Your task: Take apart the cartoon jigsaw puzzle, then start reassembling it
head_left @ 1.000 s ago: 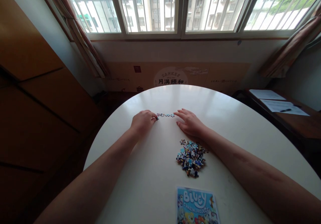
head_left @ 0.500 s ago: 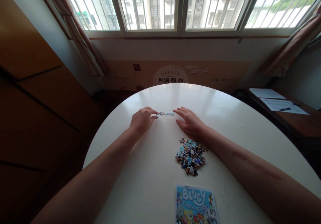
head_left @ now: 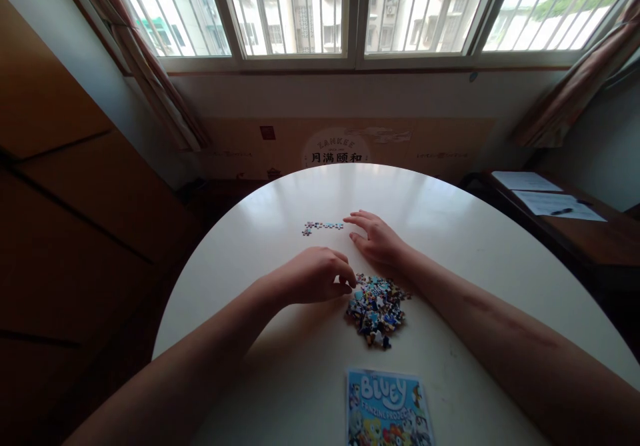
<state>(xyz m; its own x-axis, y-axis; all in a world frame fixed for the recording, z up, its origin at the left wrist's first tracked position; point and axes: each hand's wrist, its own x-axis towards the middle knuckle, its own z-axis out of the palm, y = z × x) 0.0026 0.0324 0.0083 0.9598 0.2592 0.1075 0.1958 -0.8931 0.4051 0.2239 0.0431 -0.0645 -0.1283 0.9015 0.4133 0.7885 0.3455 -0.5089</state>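
A short row of joined puzzle pieces (head_left: 323,226) lies on the round white table (head_left: 450,233). My right hand (head_left: 376,238) rests flat just right of that row, fingers stretched out and holding nothing. A heap of loose puzzle pieces (head_left: 376,307) sits nearer to me. My left hand (head_left: 315,276) is at the heap's left edge, its fingers curled and pinched together at the pieces; whether a piece is in them is hidden. A blue Bluey puzzle box (head_left: 386,407) lies at the near edge.
A dark wooden cabinet (head_left: 75,199) stands to the left of the table. A low side table with papers and a pen (head_left: 550,203) stands at the right. Windows with curtains (head_left: 350,13) run along the far wall, above a cardboard panel (head_left: 340,146).
My left hand left the left end of the joined row and came back toward me to the heap of loose pieces. My right hand stayed beside the row.
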